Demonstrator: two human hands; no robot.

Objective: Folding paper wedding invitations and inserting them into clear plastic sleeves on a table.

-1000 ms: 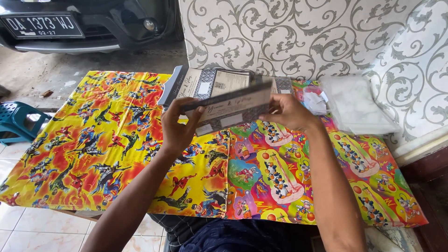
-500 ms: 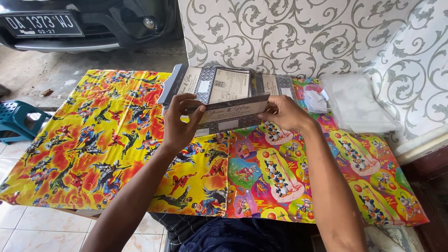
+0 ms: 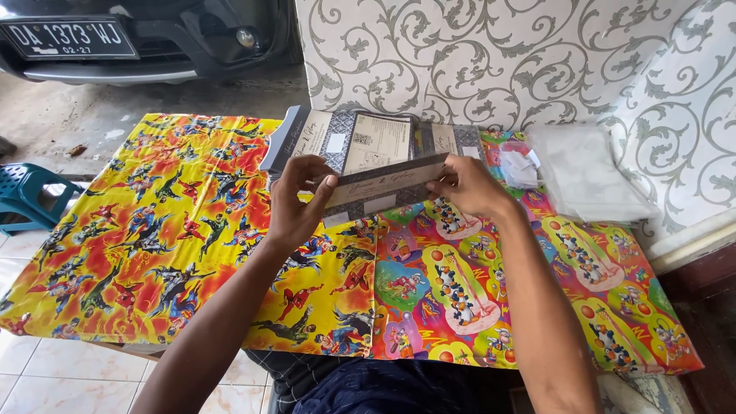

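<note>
Tabletop under both hands is covered by two sheets of cartoon gift wrap: a yellow and orange sheet spreads out to the left of the left hand, and a multicoloured sheet lies beneath and to the right of the right hand. Beyond the hands rises a wall with grey scroll-pattern wallpaper, and farther off to the left of it sits the front bumper of a dark car. A blue plastic stool stands on the floor well to the left of the left hand. Just beyond the right hand lies a pile of clear plastic sleeves.

Between the hands is a grey patterned folding card, opened out on the table with its cream panels facing up. The left hand is curled shut around the left end of its near flap, thumb on top and fingers beneath. The right hand pinches the right end of the same flap, fingers closed over its edge.

Compared with a second ago, the flap is lower and flatter: it stood raised and tilted well above the table then, and now it lies folded down nearer the card's lower panel. Both hands have kept their grip and have come down with it, slightly closer to the body.
</note>
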